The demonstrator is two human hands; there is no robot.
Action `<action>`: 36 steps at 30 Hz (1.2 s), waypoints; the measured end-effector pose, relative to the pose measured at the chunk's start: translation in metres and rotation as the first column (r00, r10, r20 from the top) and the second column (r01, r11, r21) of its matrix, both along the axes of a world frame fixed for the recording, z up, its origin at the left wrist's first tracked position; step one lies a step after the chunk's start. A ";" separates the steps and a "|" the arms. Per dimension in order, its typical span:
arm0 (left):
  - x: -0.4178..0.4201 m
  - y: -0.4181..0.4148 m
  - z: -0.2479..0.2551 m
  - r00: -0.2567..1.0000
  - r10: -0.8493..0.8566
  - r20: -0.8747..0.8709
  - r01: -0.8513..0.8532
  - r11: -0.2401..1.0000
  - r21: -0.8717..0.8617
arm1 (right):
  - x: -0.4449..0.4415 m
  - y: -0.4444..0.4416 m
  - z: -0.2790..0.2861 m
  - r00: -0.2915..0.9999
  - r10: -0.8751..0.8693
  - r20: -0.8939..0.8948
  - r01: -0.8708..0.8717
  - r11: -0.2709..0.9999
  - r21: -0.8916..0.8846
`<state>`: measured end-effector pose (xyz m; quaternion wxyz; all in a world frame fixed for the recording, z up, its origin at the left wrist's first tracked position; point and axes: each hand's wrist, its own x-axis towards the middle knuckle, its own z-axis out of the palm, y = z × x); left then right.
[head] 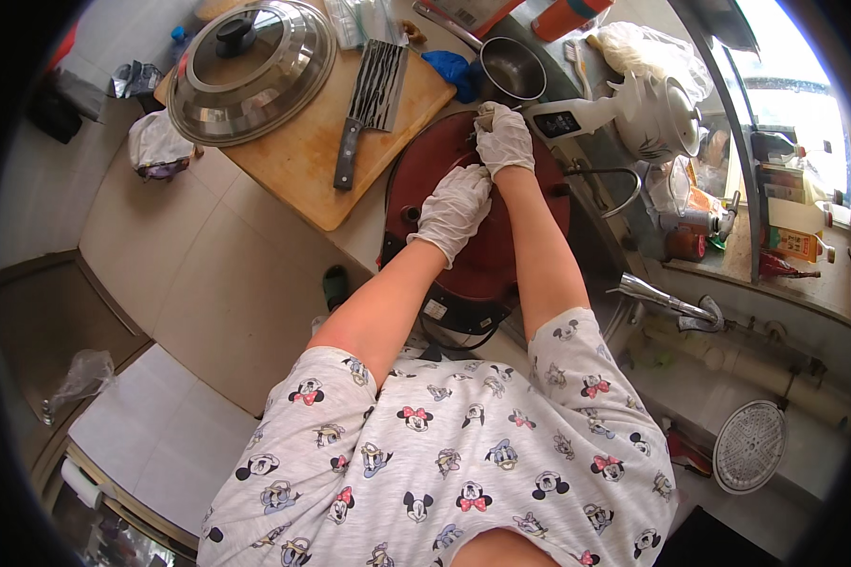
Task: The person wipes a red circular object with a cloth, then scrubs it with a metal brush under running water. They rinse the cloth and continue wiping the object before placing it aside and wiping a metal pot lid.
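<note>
A round dark-red electric appliance (461,273), perhaps an electric griddle, lies before me with a label and black parts at its near edge. My left hand (455,209), in a thin white glove, rests on its red surface with the fingers extended forward. Farther up, near the far rim, my right hand (507,142) is curled, gloved as well. A small greyish wad (484,122) shows at its fingers; what it is made of cannot be made out. The two hands almost touch, the right one beyond the left.
Left of the appliance, a wooden cutting board (284,177) bears a cleaver (369,106) and a steel-rimmed glass lid (255,71). A small saucepan (513,67) stands beyond. To the right are a white teapot (652,117), a curved metal handle (627,195) and a faucet (670,298).
</note>
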<state>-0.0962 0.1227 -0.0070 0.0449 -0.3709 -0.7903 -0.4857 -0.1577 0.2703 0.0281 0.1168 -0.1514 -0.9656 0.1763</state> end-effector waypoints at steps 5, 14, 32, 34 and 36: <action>-0.003 -0.002 0.005 0.999 -0.045 0.026 0.049 0.980 -0.191 | -0.007 -0.010 0.016 0.961 -0.226 0.161 0.227 0.974 0.008; 0.000 0.006 0.004 0.999 0.035 0.026 -0.037 0.996 0.080 | 0.038 0.027 0.028 0.973 -0.150 0.175 0.231 0.650 -0.724; 0.057 -0.064 0.124 0.333 -0.527 0.782 -0.003 0.829 0.560 | 0.227 -0.051 0.103 0.869 -0.261 -0.421 -0.425 0.043 -0.904; 0.065 -0.061 0.122 0.508 -0.408 0.759 0.103 0.903 0.416 | 0.233 -0.057 0.121 0.890 -0.164 -0.425 -0.419 0.073 -0.905; 0.072 -0.058 0.129 0.570 -0.414 0.709 0.138 0.899 0.415 | 0.236 -0.057 0.122 0.896 -0.030 -0.444 -0.431 0.185 -0.883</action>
